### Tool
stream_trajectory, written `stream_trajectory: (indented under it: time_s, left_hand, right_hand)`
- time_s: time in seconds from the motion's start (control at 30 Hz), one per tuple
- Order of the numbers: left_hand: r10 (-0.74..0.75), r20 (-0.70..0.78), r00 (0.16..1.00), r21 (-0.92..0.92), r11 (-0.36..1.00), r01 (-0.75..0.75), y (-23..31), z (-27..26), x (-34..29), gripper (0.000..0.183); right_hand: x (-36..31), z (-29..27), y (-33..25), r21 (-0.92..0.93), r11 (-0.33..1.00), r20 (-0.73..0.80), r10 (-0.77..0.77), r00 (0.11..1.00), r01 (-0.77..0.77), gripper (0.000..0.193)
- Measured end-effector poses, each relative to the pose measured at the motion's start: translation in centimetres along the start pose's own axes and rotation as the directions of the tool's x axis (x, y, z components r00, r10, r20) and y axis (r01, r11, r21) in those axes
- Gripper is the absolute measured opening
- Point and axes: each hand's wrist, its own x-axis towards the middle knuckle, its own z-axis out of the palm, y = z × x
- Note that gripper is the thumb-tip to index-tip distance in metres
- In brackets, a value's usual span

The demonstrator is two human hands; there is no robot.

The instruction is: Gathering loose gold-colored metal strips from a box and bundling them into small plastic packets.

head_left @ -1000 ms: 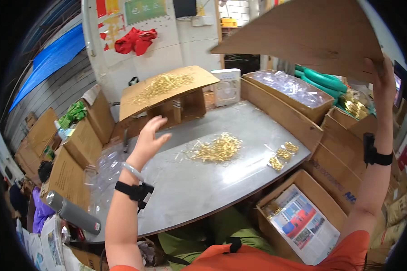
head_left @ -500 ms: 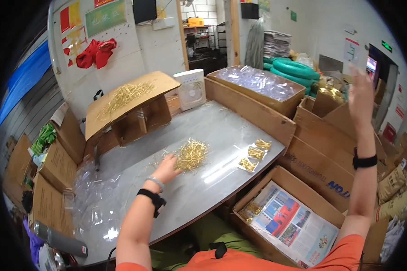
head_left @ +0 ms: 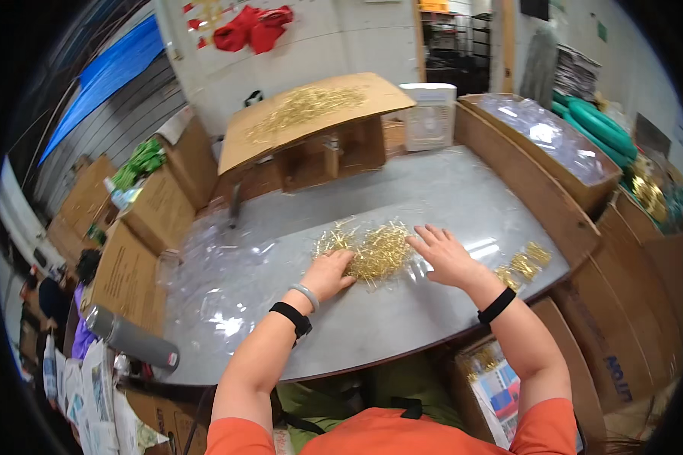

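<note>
A loose pile of short, thin gold strips [head_left: 381, 252], resembling twist ties, lies in the middle of the grey metal tabletop [head_left: 432, 322]. My left hand [head_left: 328, 276] rests at the pile's left edge, its fingertips touching the strips and its thumb apart from the fingers. To the pile's right, my right hand [head_left: 449, 259] is open and palm down, fingers spread, close beside the strips. Beyond my right wrist, several small gold bundles [head_left: 524, 265] lie in a row near the table's right edge, some on clear wrapping.
Clear plastic bags [head_left: 205, 284] cover the table's left side, near a grey bottle [head_left: 133, 340]. A cardboard stand [head_left: 239, 148] holding more gold strips and a white fan [head_left: 430, 117] stand at the back. A box of clear bags [head_left: 535, 136] sits back right; an open carton [head_left: 561, 334] is below right.
My right hand has come down from high on the right to beside the pile. My left hand stays at the pile's left edge. The view has turned left and downward.
</note>
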Motion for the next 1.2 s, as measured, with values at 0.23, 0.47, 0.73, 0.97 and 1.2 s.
stream_trajectory:
  time_s: [0.23, 0.47, 0.73, 0.97, 1.2]
  left_hand:
    - [-0.232, 0.234, 0.944, -0.016, 0.970, 0.242, -4.8, -4.5, -4.3, 0.040]
    - [-0.107, -0.170, 0.980, -0.465, 0.885, 0.016, -10.4, -4.7, -5.4, 0.063]
    - [-0.332, -0.026, 0.943, -0.934, 0.344, 0.095, -9.6, -4.5, -1.1, 0.055]
    - [-0.245, -0.065, 0.967, -0.788, 0.608, 0.101, -9.2, -12.6, -0.6, 0.053]
    - [-0.176, -0.108, 0.978, -0.194, 0.969, 0.153, -11.0, -14.8, -1.2, 0.045]
  right_hand:
    - [10.5, 3.5, -5.8, 0.186, 0.955, 0.106, -0.251, 0.962, 0.229, 0.071]
    - [17.5, -0.7, -3.7, 0.733, 0.663, 0.137, 0.076, 0.988, -0.153, 0.033]
    - [18.1, 0.1, -0.8, 0.967, -0.032, 0.255, 0.226, 0.940, -0.254, 0.036]
    - [17.2, 1.5, -3.1, 0.844, 0.436, 0.238, 0.218, 0.946, -0.313, 0.064]
    - [19.2, -3.6, -2.7, 0.381, 0.924, -0.167, 0.039, 0.985, 0.028, 0.036]
